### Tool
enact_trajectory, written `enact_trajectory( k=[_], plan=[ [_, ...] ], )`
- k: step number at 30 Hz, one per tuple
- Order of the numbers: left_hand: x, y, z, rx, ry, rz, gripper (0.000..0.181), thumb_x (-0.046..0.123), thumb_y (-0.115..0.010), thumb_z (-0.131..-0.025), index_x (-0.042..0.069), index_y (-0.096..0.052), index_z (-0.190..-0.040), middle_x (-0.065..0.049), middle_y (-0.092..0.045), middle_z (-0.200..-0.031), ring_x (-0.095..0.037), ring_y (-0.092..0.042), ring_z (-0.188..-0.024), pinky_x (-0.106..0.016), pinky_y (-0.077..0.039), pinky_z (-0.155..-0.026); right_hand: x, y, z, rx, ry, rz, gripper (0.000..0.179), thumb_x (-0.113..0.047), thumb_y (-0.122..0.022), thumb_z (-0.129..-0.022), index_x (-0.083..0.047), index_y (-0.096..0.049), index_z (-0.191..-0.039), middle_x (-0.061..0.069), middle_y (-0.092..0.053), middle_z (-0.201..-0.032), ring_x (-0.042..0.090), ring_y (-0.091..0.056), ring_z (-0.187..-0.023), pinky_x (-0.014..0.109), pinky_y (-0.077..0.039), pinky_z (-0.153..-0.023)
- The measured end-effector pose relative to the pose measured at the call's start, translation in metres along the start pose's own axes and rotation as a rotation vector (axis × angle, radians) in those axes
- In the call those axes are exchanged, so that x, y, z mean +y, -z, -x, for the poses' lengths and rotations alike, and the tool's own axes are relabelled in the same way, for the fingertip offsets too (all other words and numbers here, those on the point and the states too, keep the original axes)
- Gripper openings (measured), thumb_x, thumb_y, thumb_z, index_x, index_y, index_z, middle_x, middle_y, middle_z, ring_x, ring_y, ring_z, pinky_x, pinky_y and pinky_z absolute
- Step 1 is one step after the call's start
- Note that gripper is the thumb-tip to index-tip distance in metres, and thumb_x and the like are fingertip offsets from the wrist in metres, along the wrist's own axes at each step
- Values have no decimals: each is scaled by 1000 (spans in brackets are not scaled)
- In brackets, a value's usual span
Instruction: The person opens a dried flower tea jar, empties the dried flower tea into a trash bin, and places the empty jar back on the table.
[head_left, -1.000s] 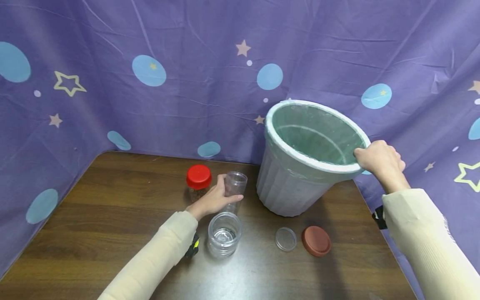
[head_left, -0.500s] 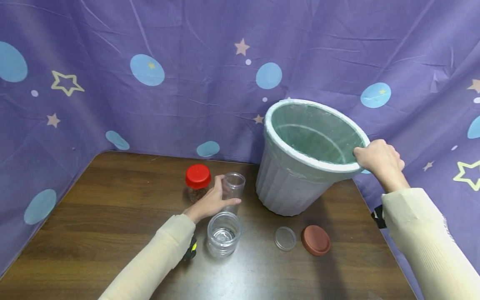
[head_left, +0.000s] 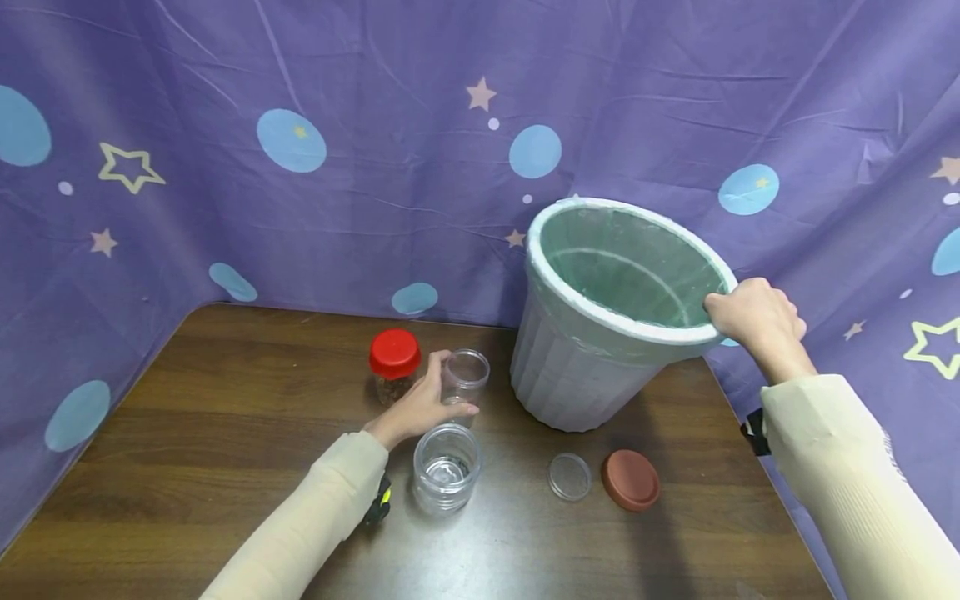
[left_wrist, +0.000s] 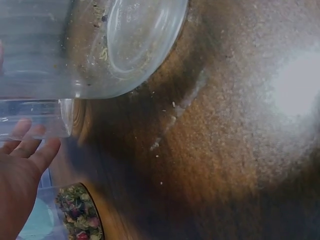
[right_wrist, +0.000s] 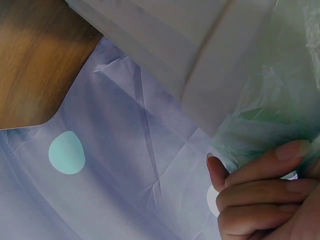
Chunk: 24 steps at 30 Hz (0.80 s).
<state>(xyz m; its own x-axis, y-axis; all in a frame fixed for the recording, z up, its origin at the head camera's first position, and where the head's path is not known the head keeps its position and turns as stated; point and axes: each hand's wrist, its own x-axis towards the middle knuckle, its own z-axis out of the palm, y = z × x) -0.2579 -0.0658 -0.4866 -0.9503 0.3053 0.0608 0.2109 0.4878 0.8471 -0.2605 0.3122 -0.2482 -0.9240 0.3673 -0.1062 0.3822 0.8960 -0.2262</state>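
Note:
My left hand holds a slim clear jar with its thumb and fingers around the side. Low in the left wrist view's corner, that hand has fingertips against the clear wall. A wider clear jar, lidless, stands just in front of it; bits of residue show at its base. Beside my left hand is a red-lidded jar of dried flowers and buds. My right hand grips the rim of a grey, bag-lined trash can, which leans toward me.
A clear round lid and a brownish-red lid lie in front of the can on the wooden table. A purple patterned curtain hangs behind. Small crumbs are scattered on the tabletop.
My left hand and the slim clear jar have come down and slightly nearer to me. My right hand and the trash can hold their place.

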Motion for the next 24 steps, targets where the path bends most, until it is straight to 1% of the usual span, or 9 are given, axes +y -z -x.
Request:
enact_trajectory(
  k=[3,8,16,20,24],
  plan=[
    [-1,1,1,2,-13,-3,94,29,-85,-75,7,-24,-143,-25,-55,-134,-36,-54,-127,-52,-41,-109,0,0,0,0,-1,-5,41,-32,-40,-85,4,-52,-99,33,-48,-117,53,-45,-111,63,-38,-87],
    [-4,1,1,-1,-40,-21,95,27,-86,-74,6,-24,-144,-25,-50,-140,-38,-52,-130,-52,-40,-110,-1,0,0,-1,-6,-5,42,-32,-40,-85,5,-53,-101,34,-48,-119,54,-45,-113,63,-39,-87],
    [-12,-3,3,13,-88,-64,93,26,-85,-76,7,-24,-144,-22,-52,-138,-37,-52,-129,-52,-42,-108,0,-1,1,5,-6,-13,43,-33,-40,-86,5,-52,-101,34,-49,-119,54,-45,-113,63,-39,-88],
    [-15,-3,3,21,-121,-63,91,24,-86,-75,8,-27,-142,-20,-53,-135,-35,-54,-126,-51,-44,-105,0,-2,1,8,-2,-18,43,-33,-40,-87,5,-53,-101,34,-49,-118,54,-46,-112,63,-39,-87],
    [-17,-4,0,29,-152,-65,88,23,-87,-73,8,-30,-139,-18,-53,-136,-34,-55,-125,-50,-45,-105,0,-1,1,17,-2,-24,44,-33,-40,-86,6,-53,-102,34,-49,-118,54,-46,-111,63,-39,-87]
  ],
)
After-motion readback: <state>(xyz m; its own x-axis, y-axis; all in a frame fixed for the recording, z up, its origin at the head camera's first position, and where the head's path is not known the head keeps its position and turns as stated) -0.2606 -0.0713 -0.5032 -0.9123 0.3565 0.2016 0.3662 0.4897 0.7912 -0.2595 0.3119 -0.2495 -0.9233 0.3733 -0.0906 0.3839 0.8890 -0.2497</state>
